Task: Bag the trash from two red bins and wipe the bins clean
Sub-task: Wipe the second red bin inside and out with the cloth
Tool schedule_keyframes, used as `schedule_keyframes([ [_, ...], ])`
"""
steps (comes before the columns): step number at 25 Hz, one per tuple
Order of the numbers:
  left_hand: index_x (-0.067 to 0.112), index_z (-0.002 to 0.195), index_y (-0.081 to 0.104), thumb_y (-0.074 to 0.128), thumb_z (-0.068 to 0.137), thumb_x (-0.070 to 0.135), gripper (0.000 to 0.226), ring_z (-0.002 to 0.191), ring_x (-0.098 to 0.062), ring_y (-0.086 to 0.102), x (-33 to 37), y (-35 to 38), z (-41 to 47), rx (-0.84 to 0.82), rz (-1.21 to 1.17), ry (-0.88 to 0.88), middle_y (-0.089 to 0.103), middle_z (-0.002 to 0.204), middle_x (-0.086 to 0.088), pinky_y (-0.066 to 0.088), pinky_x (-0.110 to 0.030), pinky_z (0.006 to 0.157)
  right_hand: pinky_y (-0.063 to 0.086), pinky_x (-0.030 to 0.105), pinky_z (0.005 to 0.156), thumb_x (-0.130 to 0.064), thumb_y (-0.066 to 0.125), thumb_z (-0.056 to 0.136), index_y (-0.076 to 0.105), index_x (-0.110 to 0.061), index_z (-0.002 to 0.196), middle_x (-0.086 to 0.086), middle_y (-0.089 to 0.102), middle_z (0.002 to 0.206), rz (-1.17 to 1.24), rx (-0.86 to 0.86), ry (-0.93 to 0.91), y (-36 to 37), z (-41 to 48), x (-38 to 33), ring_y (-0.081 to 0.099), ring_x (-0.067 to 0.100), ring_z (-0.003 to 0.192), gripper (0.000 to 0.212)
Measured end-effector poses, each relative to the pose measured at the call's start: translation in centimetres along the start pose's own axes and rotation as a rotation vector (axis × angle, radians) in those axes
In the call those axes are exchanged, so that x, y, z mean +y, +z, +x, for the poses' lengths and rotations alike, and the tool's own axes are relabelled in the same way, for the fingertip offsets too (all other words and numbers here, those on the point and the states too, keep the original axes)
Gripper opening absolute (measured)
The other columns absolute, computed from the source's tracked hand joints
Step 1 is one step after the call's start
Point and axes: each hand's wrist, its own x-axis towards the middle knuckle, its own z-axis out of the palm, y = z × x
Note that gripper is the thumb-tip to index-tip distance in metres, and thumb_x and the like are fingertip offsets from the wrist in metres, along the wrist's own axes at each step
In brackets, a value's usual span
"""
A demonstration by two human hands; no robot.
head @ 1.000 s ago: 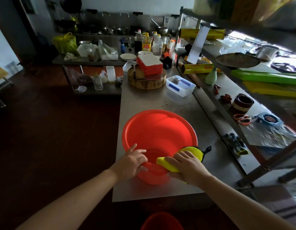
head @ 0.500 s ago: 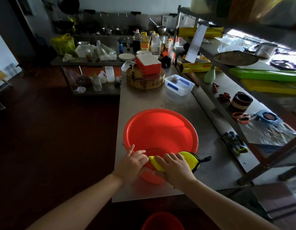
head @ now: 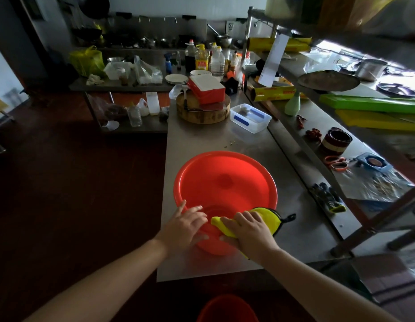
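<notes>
Red basin (head: 225,182) tipped toward the person on a steel worktable (head: 294,228), gripped at its near rim and wiped with a yellow cloth (head: 263,213).

Left hand (head: 185,226) clasps the near rim, fingers spread inside, thumb outside. Right hand (head: 250,231) presses the cloth over the rim just beside it, fingers together on top, thumb under; the cloth's black loop trails right. The basin looks empty inside. A second red bin (head: 227,307) sits below the table edge. Well beyond stand a clear lidded tub (head: 250,118) and a round chopping block (head: 203,110) carrying a red box (head: 206,88).
</notes>
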Motion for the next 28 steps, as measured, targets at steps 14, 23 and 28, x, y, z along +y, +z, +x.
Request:
schedule_keyframes([
  [14,0.013,0.148,0.046,0.039,0.101,0.053,0.062,0.152,-0.022,0.023,-1.2,-1.5,0.7,-0.112,0.056,0.009,0.043,0.155,-0.004,0.005,-0.055,0.124,0.055,0.04,0.08,-0.068,0.046,0.093,0.068,-0.028,0.128,-0.004,0.062,0.093,-0.004,-0.004,-0.038,-1.2,0.0,1.8,0.064,0.022,0.086,0.058],
  [23,0.01,0.13,0.062,0.052,0.103,0.022,0.032,0.15,-0.022,0.03,-2.4,-2.2,0.5,0.011,-0.16,-0.008,0.055,0.145,-0.004,-0.001,-0.04,0.125,0.053,0.035,0.088,-0.073,0.045,0.093,0.065,-0.027,0.134,-0.005,0.064,0.1,0.047,-0.033,-0.145,-1.8,-1.4,5.1,0.064,0.018,0.092,0.065],
  [28,0.014,0.144,0.051,0.041,0.103,0.049,0.055,0.153,-0.024,0.02,-2.8,-2.4,2.2,-0.09,0.095,-0.039,0.041,0.157,-0.004,0.007,-0.052,0.125,0.055,0.04,0.083,-0.072,0.044,0.09,0.067,-0.031,0.13,-0.005,0.061,0.094,0.035,-0.039,-0.009,-2.0,-0.6,4.1,0.063,0.02,0.087,0.061],
])
